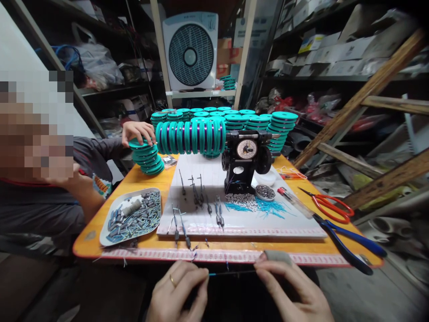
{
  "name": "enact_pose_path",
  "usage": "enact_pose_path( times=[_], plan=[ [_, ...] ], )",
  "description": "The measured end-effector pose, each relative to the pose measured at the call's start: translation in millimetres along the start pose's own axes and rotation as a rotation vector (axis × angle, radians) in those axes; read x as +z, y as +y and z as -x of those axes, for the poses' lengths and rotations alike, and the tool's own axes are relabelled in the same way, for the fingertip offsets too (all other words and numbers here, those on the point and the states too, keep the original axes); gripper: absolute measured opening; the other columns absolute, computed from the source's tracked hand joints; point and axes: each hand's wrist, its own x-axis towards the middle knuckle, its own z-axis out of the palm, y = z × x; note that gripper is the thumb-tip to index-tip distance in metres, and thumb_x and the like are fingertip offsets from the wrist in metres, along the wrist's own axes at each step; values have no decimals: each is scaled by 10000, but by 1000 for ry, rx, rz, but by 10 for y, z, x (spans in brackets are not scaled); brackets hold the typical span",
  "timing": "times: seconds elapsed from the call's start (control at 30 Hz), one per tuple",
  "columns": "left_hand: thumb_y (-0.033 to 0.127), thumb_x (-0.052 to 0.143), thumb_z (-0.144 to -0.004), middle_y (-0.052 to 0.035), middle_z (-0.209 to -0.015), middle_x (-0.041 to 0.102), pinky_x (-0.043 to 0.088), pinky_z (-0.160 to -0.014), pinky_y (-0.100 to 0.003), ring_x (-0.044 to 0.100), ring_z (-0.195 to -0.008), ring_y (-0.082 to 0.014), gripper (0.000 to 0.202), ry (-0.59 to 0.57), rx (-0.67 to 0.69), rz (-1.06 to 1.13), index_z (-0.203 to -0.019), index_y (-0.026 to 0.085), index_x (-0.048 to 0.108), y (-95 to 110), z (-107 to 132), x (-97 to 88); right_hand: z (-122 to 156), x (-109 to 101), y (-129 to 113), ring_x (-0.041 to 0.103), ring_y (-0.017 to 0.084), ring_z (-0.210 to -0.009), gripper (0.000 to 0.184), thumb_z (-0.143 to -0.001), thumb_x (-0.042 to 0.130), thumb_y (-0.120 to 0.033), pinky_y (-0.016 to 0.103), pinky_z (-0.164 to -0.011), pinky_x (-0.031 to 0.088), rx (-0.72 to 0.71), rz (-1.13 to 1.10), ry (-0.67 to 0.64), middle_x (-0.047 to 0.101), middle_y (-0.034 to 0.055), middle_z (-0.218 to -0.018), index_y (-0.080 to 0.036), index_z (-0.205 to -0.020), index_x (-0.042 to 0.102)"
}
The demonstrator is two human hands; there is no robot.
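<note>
My left hand, with a ring on one finger, is pinched closed in front of the table's near edge. From its fingertips a short turquoise piece of tube sticks out to the right on a thin dark line. That line runs across to my right hand, whose thumb and finger pinch its other end. Grey tape wraps one finger of the right hand. Just beyond the hands, several grey fishing sinkers with wire arms hang or lie on fine lines over the white board.
A black winding machine carries a row of turquoise spools. On the left stands a tray of sinkers; pliers and red-handled scissors lie right. A co-worker's hand rests on stacked spools.
</note>
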Motion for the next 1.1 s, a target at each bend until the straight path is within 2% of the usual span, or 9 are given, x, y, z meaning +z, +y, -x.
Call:
enact_pose_path(
  times=[0.17,0.23,0.3,0.43,0.6,0.77,0.9,1.0,1.1],
  plan=[
    [8,510,-843,-33,-883,635,480,-790,-259,603,-825,-139,228,-263,29,-62,-986,180,558,-106,-213,-200,-111,15,-22,564,177,-894,215,-852,572,-193,264,-783,466,-365,269,-9,648,37,-947,-220,-1063,605],
    [30,495,-866,-8,-848,635,475,-767,-256,597,-785,-130,202,-324,0,-68,-971,193,551,-122,-268,-243,-148,94,-144,531,186,-966,307,-862,521,-154,276,-828,455,-433,286,-49,630,58,-1059,-184,-1167,545],
    [55,482,-886,-1,-827,626,473,-747,-262,580,-756,-131,174,-372,-17,-83,-962,197,547,-138,-301,-270,-195,181,-262,516,190,-961,343,-854,485,-114,282,-817,454,-474,270,-120,638,47,-1052,-176,-1190,512],
    [63,457,-900,-22,-889,613,469,-765,-289,559,-807,-152,181,-416,-15,-153,-981,197,548,-183,-305,-300,-285,243,-299,510,227,-906,343,-863,472,-124,335,-762,442,-483,346,-195,661,42,-890,-176,-1200,511],
    [61,452,-904,-32,-898,591,463,-727,-282,540,-826,-160,193,-401,-33,-155,-993,198,556,-219,-276,-323,-325,81,-104,506,245,-874,283,-885,497,-179,356,-728,402,-448,501,-80,656,61,-867,-167,-1162,552],
    [63,460,-902,-26,-881,590,456,-709,-272,538,-806,-152,177,-402,-52,-105,-977,193,553,-222,-302,-345,-288,201,-179,492,242,-925,331,-832,475,-86,348,-776,404,-517,413,-156,668,55,-927,-172,-1136,575],
    [76,456,-902,-38,-885,577,462,-689,-285,533,-800,-170,186,-417,-26,-204,-992,200,561,-228,-291,-334,-280,340,-272,484,233,-944,364,-803,458,-58,324,-783,401,-512,340,-156,673,29,-934,-179,-1118,595],
    [83,440,-900,-49,-874,552,468,-679,-296,531,-790,-180,179,-427,-25,-283,-957,194,568,-218,-268,-299,-286,281,-237,494,248,-930,300,-821,479,-103,342,-772,388,-528,431,-61,685,40,-954,-162,-1077,625],
    [89,425,-898,-50,-882,534,472,-662,-309,530,-779,-188,168,-440,-50,-333,-921,191,557,-189,-260,-259,-233,197,-182,527,277,-931,300,-825,542,-182,370,-756,394,-557,615,-62,673,79,-1025,-164,-1111,629]
  ],
)
